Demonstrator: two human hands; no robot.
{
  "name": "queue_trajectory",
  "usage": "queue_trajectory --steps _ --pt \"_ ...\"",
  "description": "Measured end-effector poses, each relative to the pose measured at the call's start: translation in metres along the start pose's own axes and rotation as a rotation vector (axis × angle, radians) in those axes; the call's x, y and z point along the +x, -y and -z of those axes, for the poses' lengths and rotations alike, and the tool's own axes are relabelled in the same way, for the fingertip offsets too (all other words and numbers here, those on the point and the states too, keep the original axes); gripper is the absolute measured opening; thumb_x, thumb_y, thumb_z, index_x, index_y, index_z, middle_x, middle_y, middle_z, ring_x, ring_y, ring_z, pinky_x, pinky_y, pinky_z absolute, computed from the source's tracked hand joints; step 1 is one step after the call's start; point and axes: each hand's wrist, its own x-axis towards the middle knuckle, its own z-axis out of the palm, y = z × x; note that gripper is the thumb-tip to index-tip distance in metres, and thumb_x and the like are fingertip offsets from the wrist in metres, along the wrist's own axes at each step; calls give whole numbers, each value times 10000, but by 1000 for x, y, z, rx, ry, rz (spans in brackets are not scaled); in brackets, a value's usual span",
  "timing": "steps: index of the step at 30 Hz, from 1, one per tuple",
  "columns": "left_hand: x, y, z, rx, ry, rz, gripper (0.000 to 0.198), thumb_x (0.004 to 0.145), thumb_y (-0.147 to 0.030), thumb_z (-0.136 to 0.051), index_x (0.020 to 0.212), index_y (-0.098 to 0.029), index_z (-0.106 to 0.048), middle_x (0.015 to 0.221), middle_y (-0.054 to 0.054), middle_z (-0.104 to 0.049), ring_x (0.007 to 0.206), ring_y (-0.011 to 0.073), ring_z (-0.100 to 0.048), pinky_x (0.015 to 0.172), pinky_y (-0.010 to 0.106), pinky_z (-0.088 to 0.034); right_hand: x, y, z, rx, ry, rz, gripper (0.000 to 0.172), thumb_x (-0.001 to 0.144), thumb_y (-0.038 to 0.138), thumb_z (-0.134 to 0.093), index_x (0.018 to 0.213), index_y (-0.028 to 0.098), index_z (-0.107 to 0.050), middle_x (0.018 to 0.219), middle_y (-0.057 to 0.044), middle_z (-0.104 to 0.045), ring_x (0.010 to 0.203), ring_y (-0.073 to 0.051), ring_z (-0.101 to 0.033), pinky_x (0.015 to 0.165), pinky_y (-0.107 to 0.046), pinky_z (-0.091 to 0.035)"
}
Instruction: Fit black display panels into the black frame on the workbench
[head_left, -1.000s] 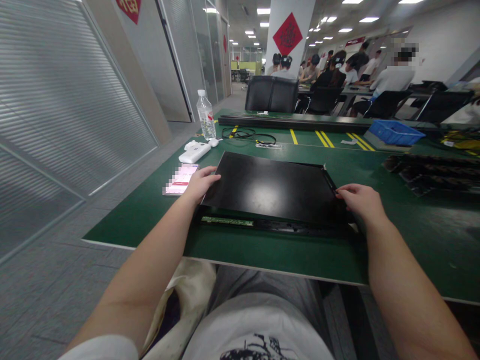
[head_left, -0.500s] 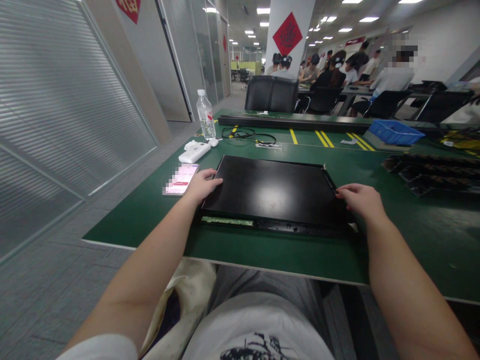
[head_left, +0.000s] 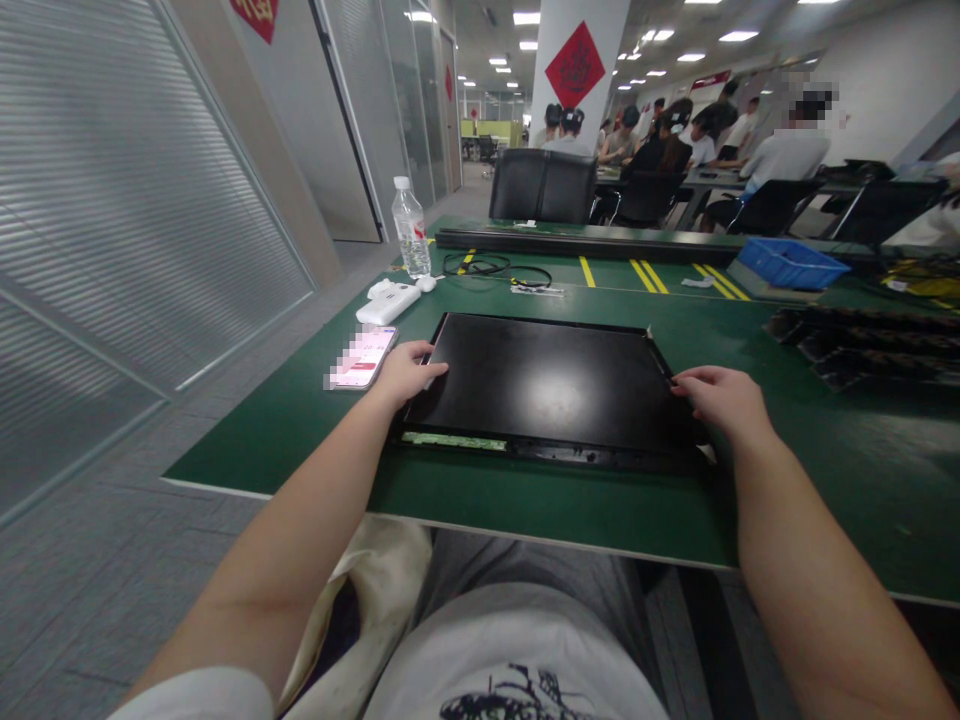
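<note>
one black panel (head_left: 547, 385), long axis crosswise; left fingers (head_left: 412, 352), right fingers (head_left: 699, 378) holding either end

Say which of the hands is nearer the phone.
The left hand, beside the phone, its thumb over the left side of the black panel; the right hand is across at the right edge.

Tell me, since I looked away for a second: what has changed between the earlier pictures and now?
The black panel has come down at its left side toward the black frame beneath, the left hand lowering slightly with it. Nothing was visibly newly gripped or released. The right hand stays at the panel's right edge; the phone and bottle stayed put.
</note>
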Motion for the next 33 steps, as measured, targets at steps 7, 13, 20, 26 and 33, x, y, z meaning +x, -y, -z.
queue_trajectory --steps 7,13,20,26,33 --pt "1 4 0 26 1 -21 261 639 -334 -838 855 -200 -780 1133 94 -803 1135 342 -710 1040 438 -526 -2 3 2 29 11 -21 188 781 264 -672 885 195 -814 851 -63 -803 471 -138 -575 534 -303 -515" --pt "5 10 -1 45 3 -45 284 642 -351 -855 868 -191 -795 1251 108 -774 1176 350 -696 1073 445 -511 -4 6 3 58 15 -51 188 787 251 -674 899 187 -812 865 -70 -805 462 -130 -561 503 -292 -498" --pt "9 14 -1 71 -6 -45 347 621 -345 -870 921 -184 -802 1402 139 -707 1220 362 -687 1101 464 -506 0 1 1 76 18 -42 163 787 262 -682 871 198 -806 870 -70 -805 470 -128 -559 479 -281 -480" --pt "7 13 -1 71 12 -72 280 637 -322 -839 879 -188 -789 1318 114 -747 1182 344 -699 1097 454 -510 -3 3 0 110 6 -38 168 772 270 -689 866 187 -802 825 -68 -794 460 -118 -533 462 -265 -463" --pt "8 12 -2 78 9 -50 204 658 -256 -830 845 -185 -789 1325 123 -737 1217 351 -690 1097 434 -510 -5 6 0 95 17 -45 161 786 257 -678 870 194 -800 842 -58 -793 476 -124 -542 493 -279 -477"
